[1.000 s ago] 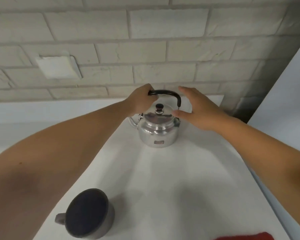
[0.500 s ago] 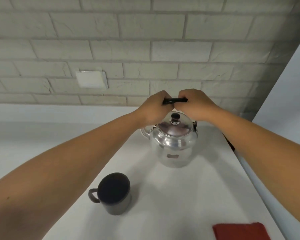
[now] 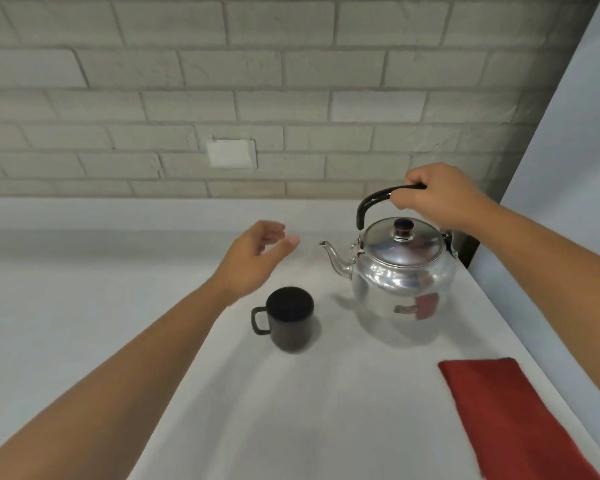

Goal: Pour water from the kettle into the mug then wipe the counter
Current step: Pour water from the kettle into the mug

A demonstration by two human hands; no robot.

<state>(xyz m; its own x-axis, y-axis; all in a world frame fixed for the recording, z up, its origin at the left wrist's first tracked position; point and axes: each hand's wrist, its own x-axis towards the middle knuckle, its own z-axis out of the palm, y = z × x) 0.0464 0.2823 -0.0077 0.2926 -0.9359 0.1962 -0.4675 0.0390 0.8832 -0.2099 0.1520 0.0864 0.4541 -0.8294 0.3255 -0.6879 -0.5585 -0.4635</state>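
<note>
Left grip [image 3: 257, 258] off the kettle [image 3: 400, 271] handle now, open above mug [image 3: 290, 318], my right grip [image 3: 437, 197] clasps handle, cloth [image 3: 513, 414] near right on desk [image 3: 326, 410].

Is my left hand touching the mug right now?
Apart. The head view shows the left hand open above and behind the mug, with white counter visible between them.
</note>
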